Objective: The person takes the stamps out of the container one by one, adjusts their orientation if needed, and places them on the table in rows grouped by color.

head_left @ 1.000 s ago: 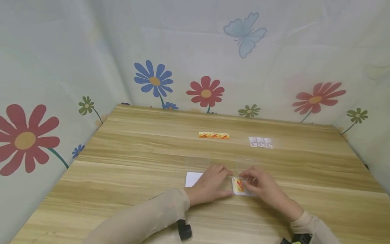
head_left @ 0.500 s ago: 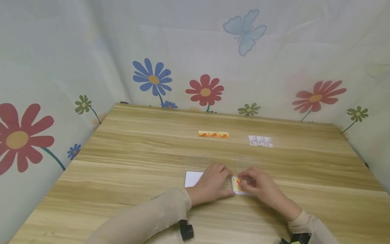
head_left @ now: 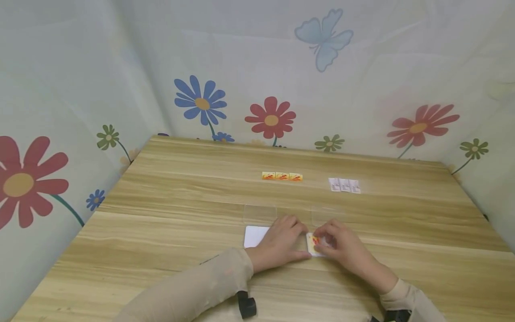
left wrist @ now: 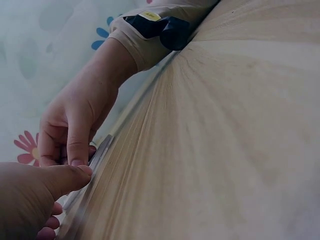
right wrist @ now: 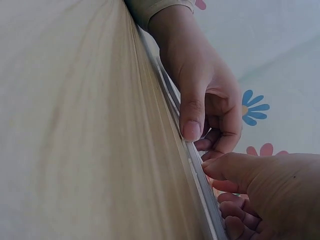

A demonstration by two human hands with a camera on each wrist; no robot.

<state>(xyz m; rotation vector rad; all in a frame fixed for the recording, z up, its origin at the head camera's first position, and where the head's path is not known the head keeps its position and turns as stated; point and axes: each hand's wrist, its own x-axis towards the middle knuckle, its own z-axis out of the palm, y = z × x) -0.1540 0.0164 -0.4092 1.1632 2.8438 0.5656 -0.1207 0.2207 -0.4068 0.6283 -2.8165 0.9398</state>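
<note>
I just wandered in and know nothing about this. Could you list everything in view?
Pale wooden table: one, light brown, lower scene.
Small rectangular cards: three, yellow-and-red, rowed on the table's far half.
Small rectangular printed slips: three, white, rowed right of the cards.
Transparent rectangular panels: two, colourless, just beyond the hands.
Flat round-cornered rectangle: one, white, partly hidden by the left hand.
Flat rectangular block with picture: one, white, yellow and red, between the hands.
Flower-and-butterfly fabric backdrop: one, whitish, around the table.
Left hand: one, at the block's left edge.
Right hand: one, fingertips over the picture.
Long sleeves: two, beige, on the arms.
Wrist devices: two, black, at the wrists.
</note>
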